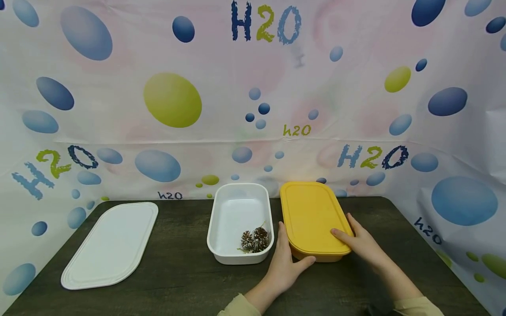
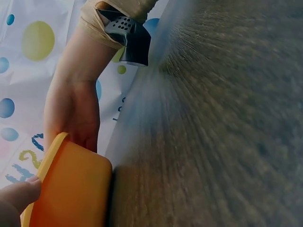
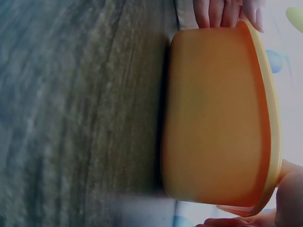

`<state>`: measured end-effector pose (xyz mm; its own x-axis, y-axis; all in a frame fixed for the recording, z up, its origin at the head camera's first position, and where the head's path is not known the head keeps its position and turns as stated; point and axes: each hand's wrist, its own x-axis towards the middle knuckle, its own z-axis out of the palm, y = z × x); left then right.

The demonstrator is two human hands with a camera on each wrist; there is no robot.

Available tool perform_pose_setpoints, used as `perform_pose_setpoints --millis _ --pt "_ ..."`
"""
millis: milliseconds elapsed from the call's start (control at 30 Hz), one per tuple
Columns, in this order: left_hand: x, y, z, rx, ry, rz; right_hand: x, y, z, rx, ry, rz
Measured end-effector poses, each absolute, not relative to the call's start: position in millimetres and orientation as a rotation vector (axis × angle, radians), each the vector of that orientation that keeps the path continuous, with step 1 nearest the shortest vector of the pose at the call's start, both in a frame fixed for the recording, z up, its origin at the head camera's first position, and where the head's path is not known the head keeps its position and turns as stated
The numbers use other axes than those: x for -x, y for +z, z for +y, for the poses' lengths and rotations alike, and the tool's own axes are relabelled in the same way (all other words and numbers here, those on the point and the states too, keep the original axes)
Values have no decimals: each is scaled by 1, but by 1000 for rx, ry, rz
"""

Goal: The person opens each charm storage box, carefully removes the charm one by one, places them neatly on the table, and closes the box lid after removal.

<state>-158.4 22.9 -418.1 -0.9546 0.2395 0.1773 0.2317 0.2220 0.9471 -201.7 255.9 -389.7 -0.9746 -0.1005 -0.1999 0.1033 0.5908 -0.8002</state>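
Note:
A yellow food container (image 3: 215,118) with a flat yellow lid (image 1: 314,215) on top sits on the dark table, between both hands. My left hand (image 1: 283,267) holds its near left corner, fingers along the side and thumb by the front rim. The right hand (image 1: 364,245) grips the right side, its thumb lying over the lid's edge. What the yellow container holds is hidden. Just left of it stands an uncovered white container (image 1: 239,259), where several pine cones (image 1: 254,239) lie near the front right corner.
A white lid (image 1: 112,245) lies flat at the left of the dark wooden table (image 1: 178,281). Behind and at both sides hangs a white curtain (image 1: 221,66) printed with coloured spots and lettering. It meets the table just behind the containers.

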Motion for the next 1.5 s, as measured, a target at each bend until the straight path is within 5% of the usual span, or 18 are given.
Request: perform_pose_setpoints --millis 1500 --pt "157 -405 21 -498 1839 2620 193 -377 249 69 -1468 2662"
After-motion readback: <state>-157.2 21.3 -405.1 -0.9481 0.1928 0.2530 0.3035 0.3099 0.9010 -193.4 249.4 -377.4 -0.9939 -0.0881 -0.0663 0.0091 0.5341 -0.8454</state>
